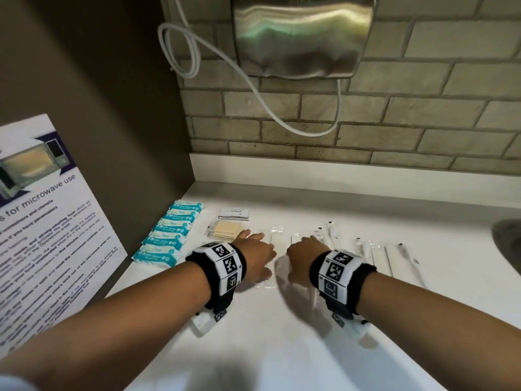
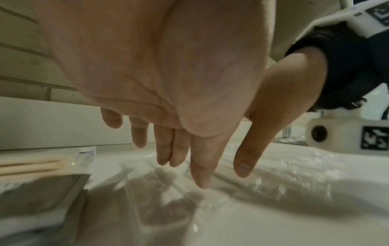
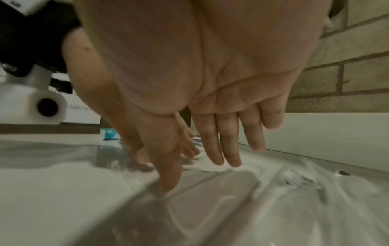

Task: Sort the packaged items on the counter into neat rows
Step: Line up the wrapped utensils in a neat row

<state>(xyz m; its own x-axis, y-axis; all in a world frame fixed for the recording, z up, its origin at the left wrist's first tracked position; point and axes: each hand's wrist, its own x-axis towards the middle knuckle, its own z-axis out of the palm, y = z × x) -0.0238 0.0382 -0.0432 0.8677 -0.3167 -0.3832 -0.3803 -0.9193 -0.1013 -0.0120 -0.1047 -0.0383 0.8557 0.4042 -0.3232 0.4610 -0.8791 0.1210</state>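
Note:
Both hands hover low over clear plastic packets with white items on the white counter (image 1: pixel 282 348). My left hand (image 1: pixel 255 256) has straight fingers (image 2: pixel 181 149), and its thumb tip touches a clear packet (image 2: pixel 147 191). My right hand (image 1: pixel 303 256) also has straight fingers (image 3: pixel 219 143), its thumb tip pressing a clear packet (image 3: pixel 221 199). A column of teal wipe packets (image 1: pixel 169 235) lies at the left. Beside it lie a packet of wooden sticks (image 1: pixel 225 231) and a small white packet (image 1: pixel 234 214). More clear-wrapped white items (image 1: pixel 386 256) lie in a row at the right.
A microwave-use notice (image 1: pixel 48 227) leans on the brown side wall at the left. A steel wall unit (image 1: pixel 301 35) with a looping white cable (image 1: pixel 253 88) hangs on the brick wall. A dark sink edge (image 1: pixel 507 241) shows at the far right.

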